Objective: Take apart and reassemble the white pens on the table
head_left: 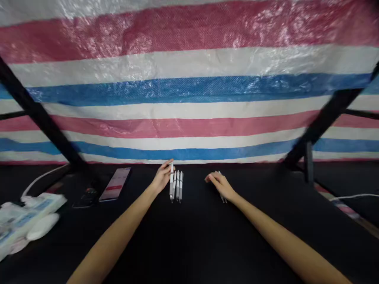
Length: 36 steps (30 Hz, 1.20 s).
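My left hand (pixel 161 177) is at the left side of a row of several white and grey pens (pixel 178 185) lying side by side on the black tabletop. Its fingers are closed on the leftmost pen (pixel 171 179), which points away from me. Farther right, my right hand (pixel 222 185) curls over a small group of pens (pixel 224 198). Their tips stick out below the palm and an end shows above the knuckles. The hand hides the rest of them, and their number cannot be made out.
A phone with a lit screen (pixel 116 184) lies left of my left arm, beside a dark flat object (pixel 85 198). At far left are a white and blue package (pixel 29 217) and a white rounded object (pixel 43 227). Dark slanted posts (pixel 316 126) flank a striped plastic sheet (pixel 189 88).
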Each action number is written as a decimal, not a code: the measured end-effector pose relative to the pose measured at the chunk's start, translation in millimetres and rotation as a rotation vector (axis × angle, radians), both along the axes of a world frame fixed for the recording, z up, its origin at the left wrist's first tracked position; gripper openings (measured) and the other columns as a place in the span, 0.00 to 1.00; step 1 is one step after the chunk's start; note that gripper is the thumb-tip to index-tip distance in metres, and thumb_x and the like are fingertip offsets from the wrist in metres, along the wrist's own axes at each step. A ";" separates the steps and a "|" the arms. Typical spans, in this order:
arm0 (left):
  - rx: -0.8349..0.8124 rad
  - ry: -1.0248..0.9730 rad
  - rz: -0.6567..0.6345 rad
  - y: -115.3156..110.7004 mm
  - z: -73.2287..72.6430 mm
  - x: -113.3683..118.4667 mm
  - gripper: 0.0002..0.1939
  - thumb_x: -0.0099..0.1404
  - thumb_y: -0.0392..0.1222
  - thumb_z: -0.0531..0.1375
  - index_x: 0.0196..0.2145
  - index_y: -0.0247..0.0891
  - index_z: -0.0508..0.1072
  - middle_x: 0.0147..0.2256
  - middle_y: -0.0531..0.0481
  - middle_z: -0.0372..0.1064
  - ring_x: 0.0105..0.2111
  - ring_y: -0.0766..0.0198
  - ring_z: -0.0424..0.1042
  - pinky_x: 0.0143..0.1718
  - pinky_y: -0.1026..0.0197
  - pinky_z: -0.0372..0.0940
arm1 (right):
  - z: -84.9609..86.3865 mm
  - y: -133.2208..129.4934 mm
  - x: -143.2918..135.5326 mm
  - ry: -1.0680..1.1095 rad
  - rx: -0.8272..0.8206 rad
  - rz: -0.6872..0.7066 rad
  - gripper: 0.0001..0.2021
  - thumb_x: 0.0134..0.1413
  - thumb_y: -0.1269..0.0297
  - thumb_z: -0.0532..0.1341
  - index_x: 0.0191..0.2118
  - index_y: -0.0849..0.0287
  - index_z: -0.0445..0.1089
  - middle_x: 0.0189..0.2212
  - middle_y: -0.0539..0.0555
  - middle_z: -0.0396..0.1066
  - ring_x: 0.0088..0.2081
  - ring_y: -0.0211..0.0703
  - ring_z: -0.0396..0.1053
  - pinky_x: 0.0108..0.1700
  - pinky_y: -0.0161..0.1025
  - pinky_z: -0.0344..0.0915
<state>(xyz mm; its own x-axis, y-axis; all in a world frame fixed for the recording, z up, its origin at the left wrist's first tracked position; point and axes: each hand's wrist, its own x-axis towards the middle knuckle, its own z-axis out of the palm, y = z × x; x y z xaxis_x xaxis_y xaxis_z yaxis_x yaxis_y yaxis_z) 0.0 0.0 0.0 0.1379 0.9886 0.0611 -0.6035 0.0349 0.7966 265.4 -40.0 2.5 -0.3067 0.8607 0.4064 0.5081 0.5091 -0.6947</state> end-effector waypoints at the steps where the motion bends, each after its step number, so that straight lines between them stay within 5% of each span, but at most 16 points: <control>1: 0.000 0.005 0.004 0.3 -0.4 0.1 0.20 0.46 0.32 0.66 0.40 0.35 0.72 0.23 0.53 0.66 0.23 0.70 0.65 0.26 0.67 0.59 | 0.1 -0.7 0.2 -0.001 -0.001 -0.002 0.27 0.60 0.45 0.43 0.28 0.59 0.69 0.27 0.54 0.71 0.33 0.45 0.67 0.41 0.43 0.60; 26: 0.016 0.080 -0.014 1.4 -2.5 0.0 0.08 0.49 0.33 0.65 0.29 0.32 0.73 0.19 0.53 0.64 0.22 0.70 0.64 0.26 0.66 0.58 | 4.9 -5.1 -1.4 -0.010 -0.004 -0.019 0.25 0.61 0.48 0.44 0.28 0.58 0.69 0.27 0.53 0.71 0.33 0.45 0.67 0.42 0.44 0.60; 36: -0.014 0.032 0.045 1.5 -0.9 0.3 0.10 0.49 0.33 0.65 0.33 0.33 0.73 0.22 0.52 0.66 0.24 0.69 0.67 0.27 0.66 0.61 | 2.2 -3.7 -1.1 -0.006 -0.009 -0.016 0.24 0.61 0.48 0.44 0.28 0.57 0.69 0.27 0.53 0.71 0.33 0.45 0.66 0.42 0.46 0.60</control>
